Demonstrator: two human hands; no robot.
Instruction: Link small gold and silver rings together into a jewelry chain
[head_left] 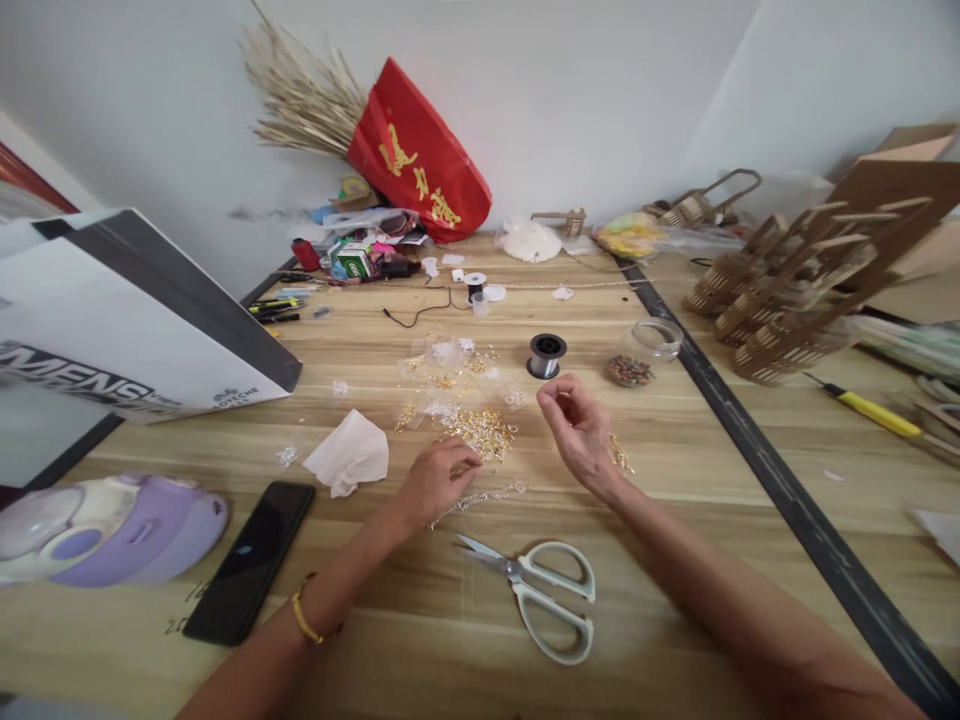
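Observation:
My left hand (pixel 442 475) is low over the table, its fingers pinched together beside a pile of gold and silver beads (pixel 484 430). What it holds, if anything, is too small to make out. Just below it lies a silver chain (pixel 480 498). My right hand (pixel 576 425) is raised to the right of the pile with thumb and forefinger pressed together; anything between them is too fine to see. Behind that hand stands a spool of thin wire (pixel 546 356). Scissors with white handles (pixel 517 575) lie partly spread in front of both hands.
A glass jar of dark beads (pixel 643 355) stands at the right. On the left are a tissue (pixel 349 455), a black phone (pixel 249 562), a purple bottle (pixel 142 530) and a white box (pixel 135 310). Small woven baskets (pixel 772 310) and a yellow-handled cutter (pixel 877 412) sit far right.

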